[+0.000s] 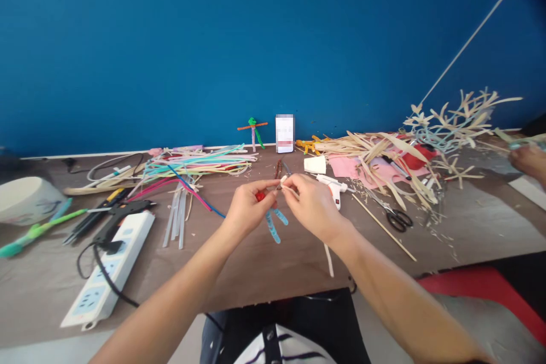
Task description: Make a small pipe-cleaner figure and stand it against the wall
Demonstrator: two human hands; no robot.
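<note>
My left hand (pixel 251 205) is closed at the fingertips on a small pipe-cleaner figure. Red shows between its fingers, and two light-blue pipe-cleaner legs (pixel 275 230) hang below. A brown twisted piece (pixel 278 169) sticks up behind the fingertips. My right hand (pixel 313 205) pinches a cream pipe cleaner (pixel 283 180) against the figure. From under that hand a cream tail (pixel 329 260) hangs out, probably part of the same strand. Both sets of fingertips nearly meet, and they hide the join.
A phone (pixel 285 133) and a finished figure (pixel 253 132) lean on the blue wall. Pipe cleaners (pixel 205 165) and a power strip (pixel 113 273) with a black glue gun (pixel 121 219) lie left. Right are a white glue gun (pixel 333 186), scissors (pixel 398 220) and another person's hand (pixel 529 162).
</note>
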